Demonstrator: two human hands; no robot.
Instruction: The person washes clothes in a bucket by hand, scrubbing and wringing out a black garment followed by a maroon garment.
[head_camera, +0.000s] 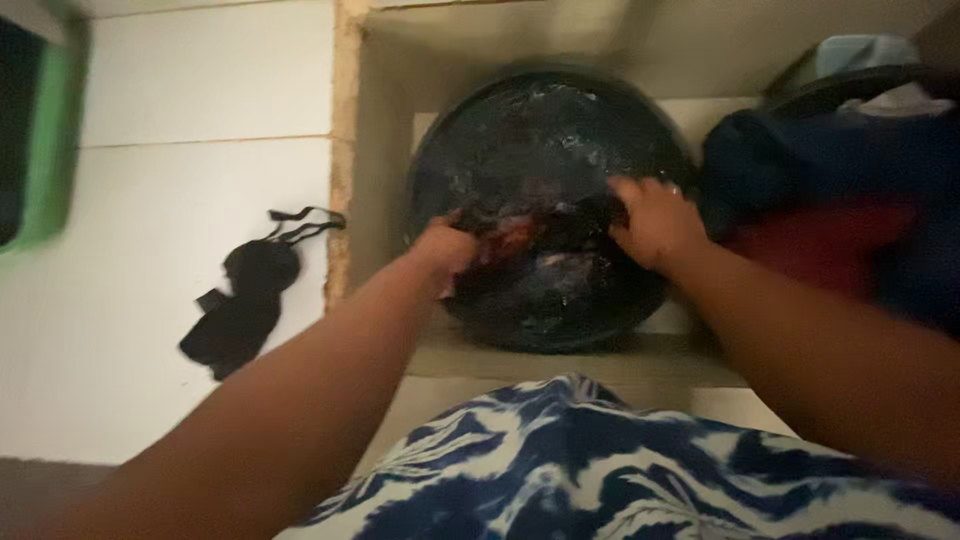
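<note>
Both hands, left hand (447, 245) and right hand (652, 222), grip a dark wet garment (548, 232) inside the black basin (470, 150); judging by that, washing is midway. Unwashed clothes pile (830, 190) waits at three o'clock.

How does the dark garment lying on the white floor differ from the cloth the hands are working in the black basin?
The black garment lies apart on the white tiled floor, untouched; the cloth sits inside the black basin, gripped by the left hand and the right hand. The garment looks dry, with thin straps showing; the cloth sits in glistening suds or water. The garment is plain black; the cloth shows a reddish patch. Both are dark fabric.
</note>
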